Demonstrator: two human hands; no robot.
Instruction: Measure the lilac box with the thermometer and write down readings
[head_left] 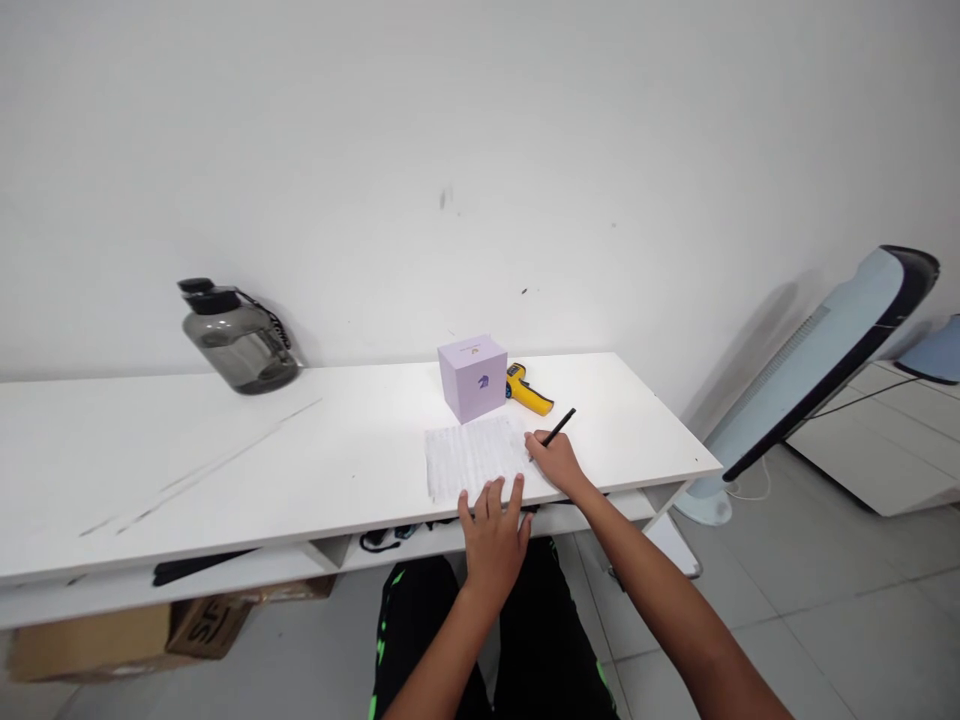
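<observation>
A sheet of paper (469, 460), covered in faint marks, lies at the front edge of the white desk (360, 430). My right hand (556, 462) is closed around a black pen (559, 427), its lower end down at the paper's right side. Fingers spread, my left hand (493, 535) rests its fingertips on the desk's front edge at the bottom of the sheet. Just behind the paper stands a lilac box (474, 385) with a small dark emblem. A yellow gun-shaped tool (528, 390) lies against the box's right side.
Farther left on the desk is a grey see-through water bottle (241, 340) with a strap. Below the top runs an open shelf (420, 540) holding dark items. A cardboard box (105, 640) sits under it. A pale blue tower-shaped appliance (806, 360) leans in view at right.
</observation>
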